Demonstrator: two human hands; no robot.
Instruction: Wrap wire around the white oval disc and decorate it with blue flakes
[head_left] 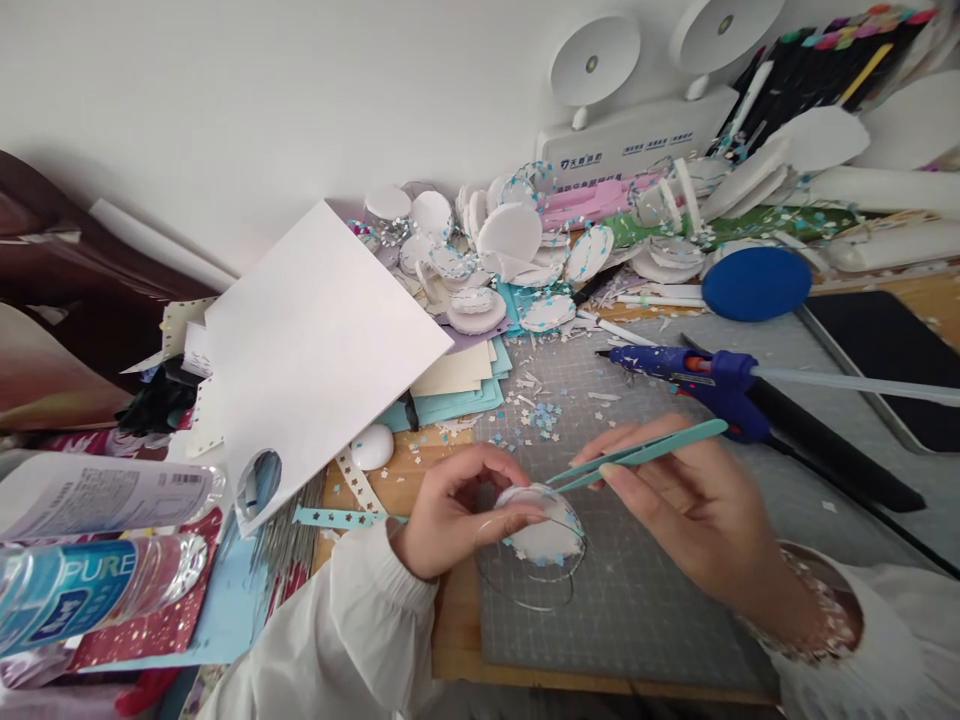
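My left hand (pixel 469 505) pinches a white foam disc (pixel 546 530) by its left edge, thumb on top. Small blue and white pieces dot the disc's rim, and a thin wire loop (pixel 529 605) curves around and below it. In my right hand (pixel 690 500) is a pair of teal tweezers (pixel 637 452), gripped between thumb and fingers. The tweezer tips meet the disc's upper rim; whether they hold a small piece is too fine to see. Beyond the disc, tiny blue and white star-shaped pieces (pixel 546 418) lie scattered on the grey cutting mat (pixel 637 620).
A blue glue gun (pixel 690 370) with its cord rests on the mat at right, near a phone (pixel 885 350) and a blue round lid (pixel 757 283). White discs (pixel 510 232) pile up at the back. A white board (pixel 322 340) and a water bottle (pixel 97 590) are at left.
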